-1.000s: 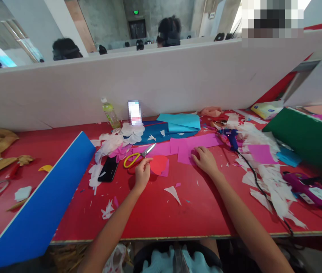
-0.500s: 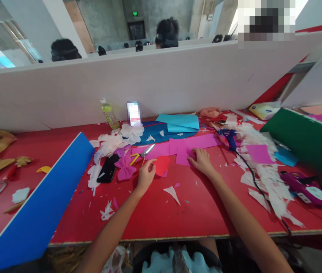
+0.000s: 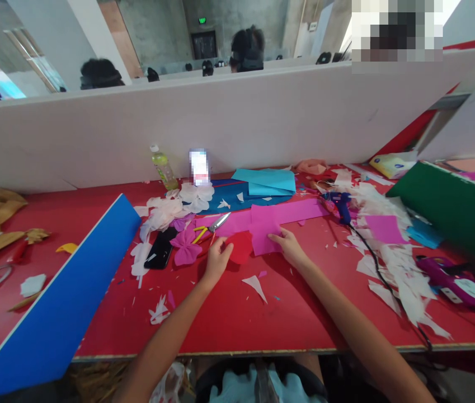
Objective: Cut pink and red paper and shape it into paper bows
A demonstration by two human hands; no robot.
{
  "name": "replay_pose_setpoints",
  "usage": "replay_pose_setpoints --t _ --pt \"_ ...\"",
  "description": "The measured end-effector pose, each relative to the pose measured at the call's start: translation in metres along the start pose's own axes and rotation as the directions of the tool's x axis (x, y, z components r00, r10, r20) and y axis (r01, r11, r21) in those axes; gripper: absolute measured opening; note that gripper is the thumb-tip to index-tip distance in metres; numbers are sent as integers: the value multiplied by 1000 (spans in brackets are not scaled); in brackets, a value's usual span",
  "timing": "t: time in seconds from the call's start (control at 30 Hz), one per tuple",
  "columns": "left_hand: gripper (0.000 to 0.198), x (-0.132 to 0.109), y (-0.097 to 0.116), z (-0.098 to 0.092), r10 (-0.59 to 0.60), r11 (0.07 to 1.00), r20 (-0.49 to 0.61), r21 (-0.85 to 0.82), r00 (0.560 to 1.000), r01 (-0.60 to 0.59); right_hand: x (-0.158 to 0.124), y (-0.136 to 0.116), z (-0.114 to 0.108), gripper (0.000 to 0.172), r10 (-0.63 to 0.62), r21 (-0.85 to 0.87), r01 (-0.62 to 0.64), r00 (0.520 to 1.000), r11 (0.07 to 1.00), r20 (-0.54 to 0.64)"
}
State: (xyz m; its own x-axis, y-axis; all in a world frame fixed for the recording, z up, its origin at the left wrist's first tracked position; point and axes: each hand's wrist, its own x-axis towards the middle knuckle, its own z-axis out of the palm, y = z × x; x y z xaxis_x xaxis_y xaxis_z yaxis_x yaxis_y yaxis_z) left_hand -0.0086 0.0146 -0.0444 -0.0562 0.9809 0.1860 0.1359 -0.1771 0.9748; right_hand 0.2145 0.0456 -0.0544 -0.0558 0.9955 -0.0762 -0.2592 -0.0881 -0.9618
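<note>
Pinched in my left hand (image 3: 217,261) is a red paper cutout (image 3: 241,247) with a rounded edge. My right hand (image 3: 289,245) grips the edge of a pink paper piece (image 3: 264,226) between thumb and fingers. The red cutout's right side lies close against the pink piece; whether they touch I cannot tell. Scissors (image 3: 214,225) with yellow handles rest just beyond my left hand. Left of them sit a pink paper flower (image 3: 186,246) and a black phone (image 3: 160,248). A long pink strip (image 3: 304,210) stretches behind the pink piece.
White paper scraps (image 3: 405,285) and a blue glue gun (image 3: 341,206) with a black cord lie right, near a purple tool (image 3: 451,280). A blue board (image 3: 73,291) and a green board (image 3: 451,215) stand at the sides. A bottle (image 3: 164,169) stands by the partition (image 3: 220,120).
My right hand has drawn slightly down and left, pulling the pink piece toward me; its fingers went from lying on the paper to gripping its edge. My left hand keeps the red cutout.
</note>
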Motion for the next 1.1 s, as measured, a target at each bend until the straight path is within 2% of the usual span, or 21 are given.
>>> replay_pose_setpoints --t 0.1,0.27,0.43,0.57,0.77,0.93,1.1 --pt "17 -1 6 2 -78 986 37 -142 996 83 -7 0 13 27 113 118 -113 994 987 7" --pt "18 -1 4 8 -127 943 19 -306 992 127 -11 1 34 20 221 282 -224 974 933 43" --pt "26 -1 -5 9 -185 903 97 -375 978 208 -13 0 49 20 209 335 -263 959 905 189" --pt "25 -3 -6 9 -208 903 87 -365 974 225 -16 3 50 21 212 357 -297 942 886 258" --pt "22 -3 -7 10 -218 899 49 -379 975 220 -19 7 49 23 178 366 -295 931 883 320" --pt "28 -2 -8 9 -216 927 -43 -322 975 191 -24 5 55 25 111 343 -235 932 909 345" --pt "42 -3 3 8 -76 975 -98 -214 992 53 -26 6 60 26 66 281 -134 969 950 236"
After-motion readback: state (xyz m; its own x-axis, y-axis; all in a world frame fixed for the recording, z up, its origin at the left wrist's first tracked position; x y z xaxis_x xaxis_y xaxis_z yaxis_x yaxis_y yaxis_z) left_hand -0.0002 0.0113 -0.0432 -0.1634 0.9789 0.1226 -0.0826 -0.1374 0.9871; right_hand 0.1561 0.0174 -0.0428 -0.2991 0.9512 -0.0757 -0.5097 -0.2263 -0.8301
